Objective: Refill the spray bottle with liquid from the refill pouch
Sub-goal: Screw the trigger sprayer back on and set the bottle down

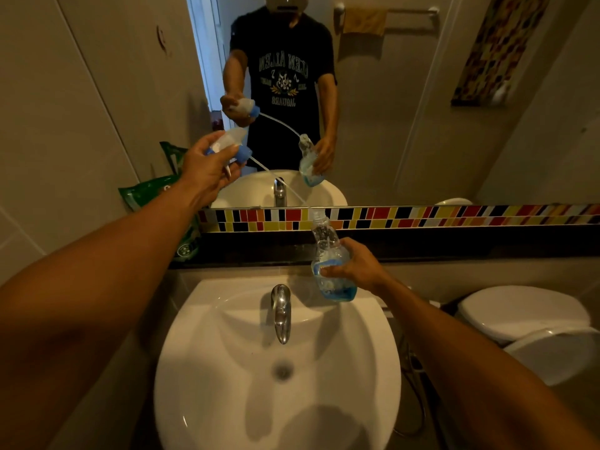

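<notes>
My right hand (355,266) grips a clear spray bottle (328,251) above the back right of the sink, tilted left, with a little blue liquid at its bottom. My left hand (207,167) holds the white and blue trigger spray head (230,146), raised up and to the left. Its thin dip tube (285,186) runs down to the bottle's open neck, with the tip still inside. The green refill pouch (152,193) stands on the ledge at the left wall, partly hidden behind my left arm.
A white sink (373,368) with a chrome tap (281,311) lies below my hands. A dark ledge (454,248) and coloured tile strip run under the mirror, which reflects me. A white toilet (526,313) stands at the right.
</notes>
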`<control>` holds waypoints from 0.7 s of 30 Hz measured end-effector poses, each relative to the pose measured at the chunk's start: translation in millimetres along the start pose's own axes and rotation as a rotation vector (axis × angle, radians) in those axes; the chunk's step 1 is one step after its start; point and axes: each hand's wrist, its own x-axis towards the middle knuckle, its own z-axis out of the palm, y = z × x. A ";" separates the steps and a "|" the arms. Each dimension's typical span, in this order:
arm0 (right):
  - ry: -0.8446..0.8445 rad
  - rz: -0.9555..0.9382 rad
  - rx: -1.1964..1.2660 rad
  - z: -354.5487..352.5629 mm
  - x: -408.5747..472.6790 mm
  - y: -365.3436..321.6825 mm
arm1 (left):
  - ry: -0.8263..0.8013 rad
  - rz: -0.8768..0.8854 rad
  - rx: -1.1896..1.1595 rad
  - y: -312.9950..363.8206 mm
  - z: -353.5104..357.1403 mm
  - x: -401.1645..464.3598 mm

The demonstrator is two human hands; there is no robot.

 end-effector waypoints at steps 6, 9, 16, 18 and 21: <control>-0.040 -0.029 0.025 9.8 -2.0 -20.1 | -0.126 -0.020 0.073 -9.7 32.2 -17.5; -0.049 -0.054 0.032 14.4 -3.6 -28.9 | -0.192 -0.017 0.147 -18.0 44.3 -27.9; -0.094 -0.079 0.086 16.0 -5.8 -48.9 | -0.317 0.023 0.325 -31.6 55.7 -45.3; -0.094 -0.090 0.089 16.0 -7.3 -53.5 | -0.344 0.041 0.352 -33.8 57.9 -48.1; -0.097 -0.082 0.096 15.7 -8.9 -58.0 | -0.352 0.059 0.375 -36.3 59.1 -50.7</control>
